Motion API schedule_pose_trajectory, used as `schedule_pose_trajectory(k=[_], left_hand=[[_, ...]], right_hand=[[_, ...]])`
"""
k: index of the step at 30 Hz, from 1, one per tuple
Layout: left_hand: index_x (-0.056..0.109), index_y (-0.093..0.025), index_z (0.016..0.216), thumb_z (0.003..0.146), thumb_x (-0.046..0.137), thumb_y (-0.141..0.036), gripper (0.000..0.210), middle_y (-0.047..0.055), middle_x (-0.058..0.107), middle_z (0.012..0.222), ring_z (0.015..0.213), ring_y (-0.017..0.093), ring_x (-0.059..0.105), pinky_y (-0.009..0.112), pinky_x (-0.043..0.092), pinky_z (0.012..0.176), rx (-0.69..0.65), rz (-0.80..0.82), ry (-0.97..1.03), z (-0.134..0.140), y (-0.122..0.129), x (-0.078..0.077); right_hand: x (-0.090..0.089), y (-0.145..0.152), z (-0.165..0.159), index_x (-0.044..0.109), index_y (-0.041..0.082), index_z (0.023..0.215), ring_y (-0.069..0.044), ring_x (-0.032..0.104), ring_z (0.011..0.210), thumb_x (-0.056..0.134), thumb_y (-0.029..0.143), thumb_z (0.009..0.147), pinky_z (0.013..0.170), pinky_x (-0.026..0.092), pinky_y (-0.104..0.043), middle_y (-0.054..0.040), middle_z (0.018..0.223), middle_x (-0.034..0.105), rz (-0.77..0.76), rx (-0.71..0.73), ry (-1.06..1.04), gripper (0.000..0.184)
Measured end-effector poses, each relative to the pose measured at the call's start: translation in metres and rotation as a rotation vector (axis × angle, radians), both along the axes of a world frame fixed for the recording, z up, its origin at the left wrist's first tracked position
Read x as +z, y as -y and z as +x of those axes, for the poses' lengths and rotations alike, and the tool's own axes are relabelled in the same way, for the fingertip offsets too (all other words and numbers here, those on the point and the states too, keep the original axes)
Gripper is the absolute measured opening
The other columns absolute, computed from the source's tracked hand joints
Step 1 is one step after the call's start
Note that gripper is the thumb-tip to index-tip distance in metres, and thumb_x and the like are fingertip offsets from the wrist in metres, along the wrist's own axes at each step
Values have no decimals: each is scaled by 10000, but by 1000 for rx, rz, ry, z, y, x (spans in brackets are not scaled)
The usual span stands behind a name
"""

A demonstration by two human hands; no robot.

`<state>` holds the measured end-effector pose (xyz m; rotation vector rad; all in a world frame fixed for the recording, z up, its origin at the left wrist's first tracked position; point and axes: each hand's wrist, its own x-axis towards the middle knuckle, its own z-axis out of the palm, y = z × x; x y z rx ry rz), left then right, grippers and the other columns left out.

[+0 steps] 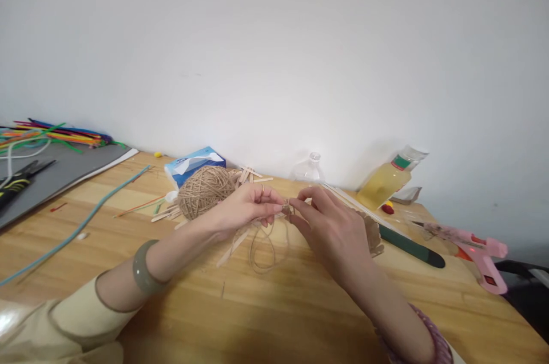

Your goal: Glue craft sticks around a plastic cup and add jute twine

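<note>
My left hand (253,205) and my right hand (332,224) meet above the middle of the table. Both are closed in a pinch on brown jute twine (285,208), gathered into a small tangle or knot between the fingertips. Exactly how it is wound there is too small to make out. A loose loop of the twine hangs below and rests near the tabletop. Just behind my left wrist lies the large ball of twine (206,191). Wooden craft sticks (231,248) lie under and around my left hand. My right hand partly hides a brown scalloped piece (374,233).
A blue tissue pack (195,162) and a clear glass bottle (309,167) stand near the wall. To the right are a yellow-filled bottle (386,178) and a pink glue gun (478,252). Pliers (19,184), pipe cleaners (64,134) and a blue cord (92,218) lie left.
</note>
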<state>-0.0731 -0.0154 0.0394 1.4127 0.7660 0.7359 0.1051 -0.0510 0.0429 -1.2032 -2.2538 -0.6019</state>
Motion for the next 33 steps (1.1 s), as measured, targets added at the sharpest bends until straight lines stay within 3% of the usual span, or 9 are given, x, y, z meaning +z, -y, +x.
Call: schedule_pose_trajectory(k=[6,11,14,17,21,26,29,33], left_hand=[[613,-117,769,719,643,-215,114,-13,552,658,555,57,454,197,362,534,16,-60,55,2,3,1],[640,-128,827,732,611,-190,118,-16,566,661,569,65,463,199,372,536,16,29,-6,2,3,1],[641,-134,807,734,611,-207,108,-20,565,650,563,67,465,198,376,527,85,99,-98,2,4,1],[618,-131,752,723,630,-249,122,-19,571,651,535,64,465,196,373,495,97,94,-134,3,6,1],[578,-135,711,718,637,-300,175,-27,554,587,491,65,469,191,360,455,77,55,-95,4,9,3],[542,-135,669,715,635,-289,186,-22,556,562,480,63,472,192,368,463,38,51,-77,5,16,8],[535,-134,670,732,623,-275,177,-17,567,559,487,63,487,187,368,465,34,61,-84,7,20,8],[527,-132,664,705,668,-268,200,-30,561,529,462,59,495,182,384,457,43,7,-43,10,24,5]], right_hand=[[-5,-4,-1,694,185,824,-139,587,678,587,222,814,513,388,-233,-50,817,651,-17,59,-138,113],[-7,-7,1,689,204,760,-135,580,663,524,205,843,520,390,-232,-39,758,641,-52,51,-183,185],[-3,-6,3,679,207,734,-140,577,646,507,193,847,527,384,-252,-39,759,652,-94,36,-230,206],[1,-6,3,660,215,745,-138,564,617,552,201,814,555,408,-266,-22,737,661,-278,51,-472,128],[8,-7,5,661,204,714,-126,512,533,623,290,751,498,407,-260,-2,599,619,-531,46,-976,100],[20,-12,16,640,183,632,-52,464,478,711,261,631,389,368,-169,-17,732,655,-612,182,-1643,105],[24,-14,21,641,183,609,-44,508,509,743,230,567,409,418,-144,-16,764,652,-652,210,-1772,120],[24,-17,25,626,196,617,-48,494,490,739,250,573,440,457,-166,2,716,616,-595,214,-1750,133]])
